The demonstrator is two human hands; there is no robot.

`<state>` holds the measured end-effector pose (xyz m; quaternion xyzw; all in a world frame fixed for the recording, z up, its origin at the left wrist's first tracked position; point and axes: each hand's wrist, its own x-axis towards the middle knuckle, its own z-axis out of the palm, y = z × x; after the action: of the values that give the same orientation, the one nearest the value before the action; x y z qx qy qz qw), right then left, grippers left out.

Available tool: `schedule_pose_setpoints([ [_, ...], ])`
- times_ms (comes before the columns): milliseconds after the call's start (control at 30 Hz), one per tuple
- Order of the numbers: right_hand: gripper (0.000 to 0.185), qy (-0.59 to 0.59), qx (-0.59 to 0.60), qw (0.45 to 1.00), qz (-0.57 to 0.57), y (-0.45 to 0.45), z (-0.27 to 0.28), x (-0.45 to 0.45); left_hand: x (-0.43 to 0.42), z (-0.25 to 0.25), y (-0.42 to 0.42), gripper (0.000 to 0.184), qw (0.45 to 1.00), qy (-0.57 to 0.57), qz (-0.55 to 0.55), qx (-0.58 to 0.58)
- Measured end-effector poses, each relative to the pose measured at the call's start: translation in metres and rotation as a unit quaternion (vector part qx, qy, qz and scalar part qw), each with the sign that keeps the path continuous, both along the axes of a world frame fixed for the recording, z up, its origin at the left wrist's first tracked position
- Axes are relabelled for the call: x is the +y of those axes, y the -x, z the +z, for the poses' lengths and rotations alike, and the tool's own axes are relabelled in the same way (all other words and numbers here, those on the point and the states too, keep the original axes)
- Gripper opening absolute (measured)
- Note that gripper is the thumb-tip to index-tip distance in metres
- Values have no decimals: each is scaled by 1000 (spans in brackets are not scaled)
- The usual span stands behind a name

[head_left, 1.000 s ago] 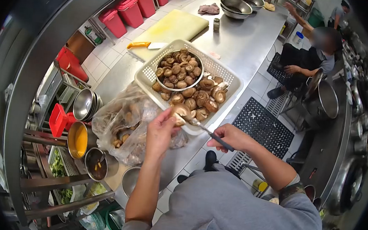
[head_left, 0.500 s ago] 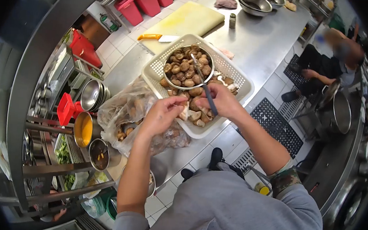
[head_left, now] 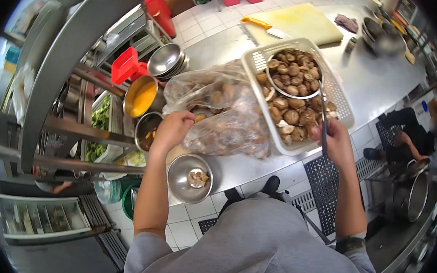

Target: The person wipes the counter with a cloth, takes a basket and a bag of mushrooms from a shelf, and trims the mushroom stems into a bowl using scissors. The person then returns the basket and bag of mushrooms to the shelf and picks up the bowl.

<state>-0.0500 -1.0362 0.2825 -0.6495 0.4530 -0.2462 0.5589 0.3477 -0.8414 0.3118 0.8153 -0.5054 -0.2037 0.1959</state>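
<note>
My left hand (head_left: 176, 127) is at the mouth of a clear plastic bag (head_left: 235, 122) of mushrooms. Its fingers are curled together beside a mushroom (head_left: 199, 117); what they hold, if anything, is hidden. Over the right edge of a cream perforated basket (head_left: 345, 106), my right hand (head_left: 335, 140) is closed on a long, narrow tool (head_left: 325, 128) with a dark handle, its metal end up by a bowl's rim. Inside the basket lie loose brown mushrooms (head_left: 292, 116), and a round metal bowl (head_left: 303, 97) there is full of more. A steel bowl (head_left: 177, 177) nearer me contains pale mushroom pieces (head_left: 198, 178).
Behind the basket, an orange-handled knife (head_left: 258, 22) rests on a yellowish cutting board (head_left: 309, 23). Stacked steel bowls (head_left: 165, 60) and a pot of yellow liquid (head_left: 142, 99) stand left. Metal shelf bars (head_left: 90, 130) run along that side. Another person (head_left: 409, 131) is at the right.
My left hand has gone from the basket to the bag. My right hand has drawn toward the basket's right edge with the tool. The view has turned left, showing the steel bowl fully.
</note>
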Motion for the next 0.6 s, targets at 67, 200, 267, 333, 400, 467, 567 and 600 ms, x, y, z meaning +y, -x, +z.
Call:
schedule_pose_setpoints([
  [67, 27, -15, -11, 999, 29, -7, 2, 23, 7, -29, -14, 25, 998, -36, -42, -35],
  [200, 21, 35, 4, 993, 108, -23, 0, 58, -13, -96, -40, 26, 986, -20, -24, -163],
  [267, 21, 23, 2, 991, 133, -36, -6, 70, -31, -110, -44, 27, 972, -126, -36, -196],
  [333, 24, 43, 27, 986, 156, -45, 4, 88, -43, -105, -39, 28, 965, -190, -36, -180],
  [400, 26, 56, 84, 981, 163, -51, 20, 107, -41, -117, -44, 30, 964, -159, -54, -205],
  [467, 28, 54, 54, 984, 161, -53, 17, 124, -33, -114, -41, 25, 969, -108, -61, -213],
  [567, 42, -3, 1, 992, 127, -55, 8, 151, -17, -87, -29, 23, 976, 12, -63, -206],
  [600, 42, 4, 6, 992, 127, -56, 10, 159, -16, -81, -25, 23, 977, 58, -62, -197],
])
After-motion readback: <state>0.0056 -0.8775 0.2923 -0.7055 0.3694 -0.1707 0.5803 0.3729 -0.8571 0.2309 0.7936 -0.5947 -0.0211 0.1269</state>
